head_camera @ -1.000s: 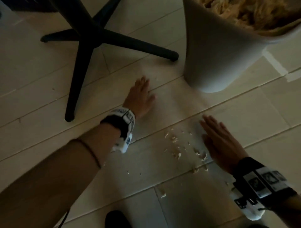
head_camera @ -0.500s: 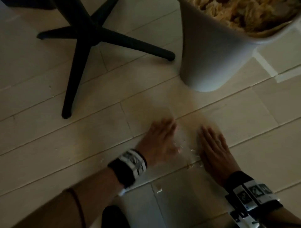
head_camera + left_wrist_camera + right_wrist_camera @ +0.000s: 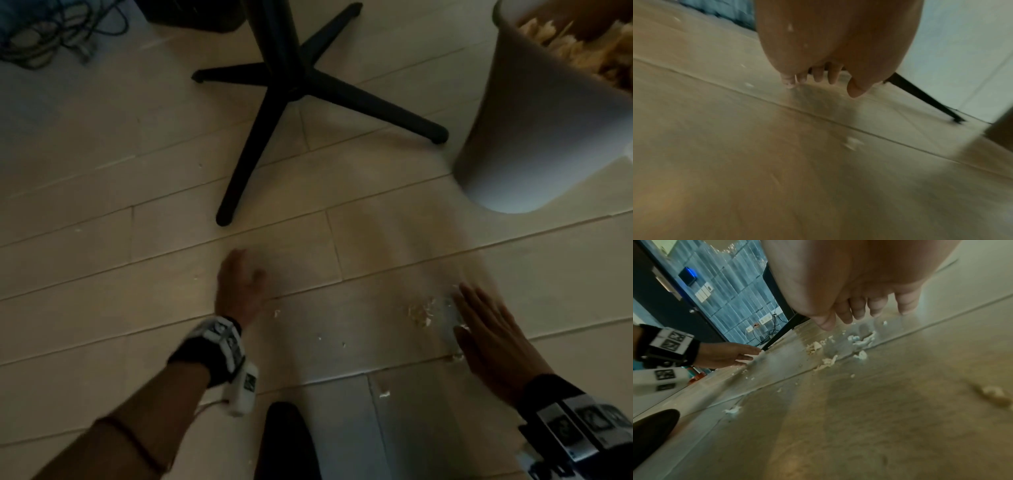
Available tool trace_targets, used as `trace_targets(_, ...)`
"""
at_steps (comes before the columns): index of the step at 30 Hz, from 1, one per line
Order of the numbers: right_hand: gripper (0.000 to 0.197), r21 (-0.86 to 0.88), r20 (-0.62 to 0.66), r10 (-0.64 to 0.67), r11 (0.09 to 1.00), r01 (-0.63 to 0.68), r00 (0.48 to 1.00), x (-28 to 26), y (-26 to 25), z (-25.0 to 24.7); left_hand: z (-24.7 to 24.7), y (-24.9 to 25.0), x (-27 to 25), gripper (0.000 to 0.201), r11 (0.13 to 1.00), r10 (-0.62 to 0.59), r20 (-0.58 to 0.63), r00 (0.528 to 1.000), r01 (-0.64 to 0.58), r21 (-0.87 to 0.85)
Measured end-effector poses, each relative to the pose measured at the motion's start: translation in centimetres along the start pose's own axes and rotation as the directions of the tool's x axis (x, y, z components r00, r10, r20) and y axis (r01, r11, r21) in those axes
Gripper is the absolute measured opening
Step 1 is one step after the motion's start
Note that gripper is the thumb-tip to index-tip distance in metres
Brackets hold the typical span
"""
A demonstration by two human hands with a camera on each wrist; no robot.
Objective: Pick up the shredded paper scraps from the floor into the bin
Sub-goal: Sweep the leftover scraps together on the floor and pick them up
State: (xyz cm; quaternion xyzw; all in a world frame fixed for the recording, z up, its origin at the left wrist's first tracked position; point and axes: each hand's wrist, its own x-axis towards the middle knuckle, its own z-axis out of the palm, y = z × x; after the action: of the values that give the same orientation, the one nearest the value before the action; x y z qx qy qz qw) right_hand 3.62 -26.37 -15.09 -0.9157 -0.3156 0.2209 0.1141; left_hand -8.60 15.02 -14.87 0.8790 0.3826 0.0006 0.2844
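A small heap of pale paper scraps (image 3: 420, 312) (image 3: 830, 352) lies on the light plank floor (image 3: 102, 308), with loose bits scattered to its left and toward me. My right hand (image 3: 493, 335) (image 3: 859, 314) lies flat with straight fingers just right of the heap, its edge against the scraps. My left hand (image 3: 239, 287) (image 3: 818, 78) hovers low over the floor well left of the heap, fingers relaxed and holding nothing. The white bin (image 3: 534, 137), full of shredded paper, stands at the upper right.
A black star-shaped chair base (image 3: 291, 89) spreads its legs across the floor beyond my hands. Tangled cables (image 3: 51, 31) lie at the far upper left. A dark shoe tip (image 3: 287, 442) sits at the bottom centre. A single scrap (image 3: 384, 394) lies near it.
My left hand swept in against the right hand, then pulled back out to the left. The scraps are now gathered in a tighter heap beside the right hand. The view shifted left.
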Motion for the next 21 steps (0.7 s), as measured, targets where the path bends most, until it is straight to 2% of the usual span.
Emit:
trace_targets(4,0.069,-0.01,0.061,0.025,1.0,-0.025,0.998,0.2,-1.0,-0.1,-3.5,-3.7,5.0,0.065,0.976,-0.212,-0.112,0.971,0.215,0.017)
trace_targets(8,0.068,0.006,0.075,0.036,0.999,-0.037,0.996,0.4,-1.3,0.0,-6.2,-5.9,9.8,0.068,0.948,-0.301,-0.067,0.951,0.306,0.092)
trace_targets(13,0.065,-0.015,0.055,0.033,0.999,-0.032,0.998,0.4,-1.2,0.2,-7.2,-7.0,16.4,0.068,0.935,-0.314,0.029,0.949,0.303,0.184)
trace_targets(16,0.061,-0.029,0.034,0.024,0.999,-0.023,0.999,0.1,-1.3,0.3,-7.5,-7.0,19.4,0.061,0.933,-0.244,0.026,0.969,0.227,0.281)
trace_targets(18,0.06,-0.033,0.024,0.029,0.999,-0.028,0.999,0.0,-1.4,0.3,-8.0,-6.4,21.3,0.059,0.944,-0.226,0.022,0.974,0.214,0.251)
trace_targets(21,0.06,-0.033,0.018,0.038,0.999,-0.037,0.999,0.0,-1.4,0.4,-8.5,-5.0,24.6,0.049,0.951,-0.225,0.094,0.97,0.197,0.239)
